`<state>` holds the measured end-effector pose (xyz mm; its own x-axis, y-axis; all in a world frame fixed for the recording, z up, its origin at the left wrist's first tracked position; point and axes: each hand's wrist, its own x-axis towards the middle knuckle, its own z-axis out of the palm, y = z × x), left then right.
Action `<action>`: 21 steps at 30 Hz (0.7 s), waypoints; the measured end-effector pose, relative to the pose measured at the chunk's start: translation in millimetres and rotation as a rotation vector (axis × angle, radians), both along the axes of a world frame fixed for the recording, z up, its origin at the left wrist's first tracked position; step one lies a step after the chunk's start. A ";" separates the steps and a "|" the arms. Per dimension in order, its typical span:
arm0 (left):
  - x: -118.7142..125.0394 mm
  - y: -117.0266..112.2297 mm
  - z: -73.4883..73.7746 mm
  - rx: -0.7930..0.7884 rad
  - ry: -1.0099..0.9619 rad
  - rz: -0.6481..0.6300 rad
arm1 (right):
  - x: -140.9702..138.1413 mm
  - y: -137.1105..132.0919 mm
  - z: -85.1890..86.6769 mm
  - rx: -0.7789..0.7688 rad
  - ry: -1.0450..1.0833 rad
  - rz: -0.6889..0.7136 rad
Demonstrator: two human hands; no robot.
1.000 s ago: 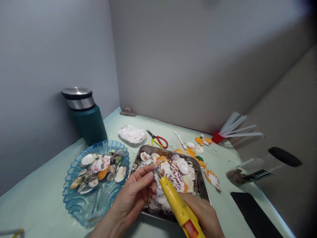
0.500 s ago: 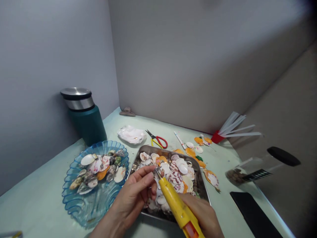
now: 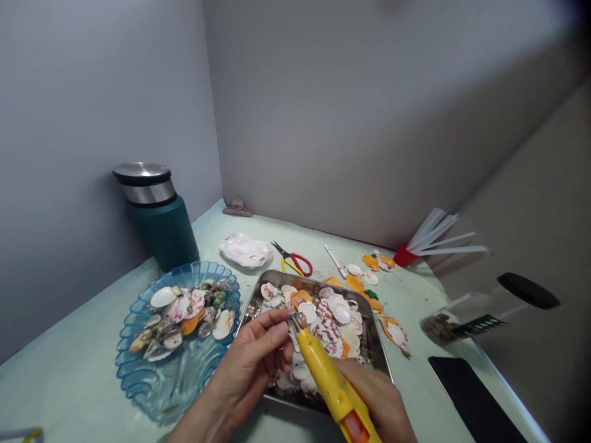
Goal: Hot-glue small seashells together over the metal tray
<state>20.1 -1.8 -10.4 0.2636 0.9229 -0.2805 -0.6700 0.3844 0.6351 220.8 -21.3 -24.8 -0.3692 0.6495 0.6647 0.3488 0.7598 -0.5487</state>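
Note:
My right hand (image 3: pixel 376 394) is wrapped round a yellow hot glue gun (image 3: pixel 325 375), its metal nozzle pointing up and to the left. Between the thumb and fingers of my left hand (image 3: pixel 258 351) is a small greyish shell (image 3: pixel 295 319), partly hidden by the fingertips. The nozzle tip is at this shell; whether they touch I cannot tell. Both hands are over the near part of a metal tray (image 3: pixel 383 354) heaped with white, orange and purple-speckled seashells (image 3: pixel 327 329). To the left, a blue scalloped plastic dish (image 3: pixel 133 394) holds more shells and snail shells (image 3: pixel 173 338).
A teal bottle (image 3: pixel 164 231) stands behind the dish. Beyond the tray lie a white packet (image 3: pixel 245 251), red-and-yellow scissors (image 3: pixel 295 261) and a marker (image 3: pixel 335 261). On the right are orange shell pieces (image 3: pixel 392 332), a red cup of white sticks (image 3: pixel 406 253), a clear jar (image 3: pixel 443 326) and a black phone (image 3: pixel 475 400).
Hands and glue gun stay almost in place; the nozzle has shifted very slightly at the small shell. At the lower left edge, a grey-and-yellow object has moved a little.

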 end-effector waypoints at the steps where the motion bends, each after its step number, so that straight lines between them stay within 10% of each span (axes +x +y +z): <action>1: 0.1 0.1 0.0 0.000 0.000 -0.001 | -0.2 0.1 0.5 -0.005 -0.008 0.009; 21: -0.1 -0.4 3.9 -0.005 -0.021 0.043 | 0.0 3.5 -13.3 0.012 -0.017 0.044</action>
<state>20.0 -2.2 -6.5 0.2300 0.9321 -0.2799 -0.6990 0.3583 0.6189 220.7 -17.9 -38.1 -0.4081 0.6243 0.6661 0.3242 0.7812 -0.5335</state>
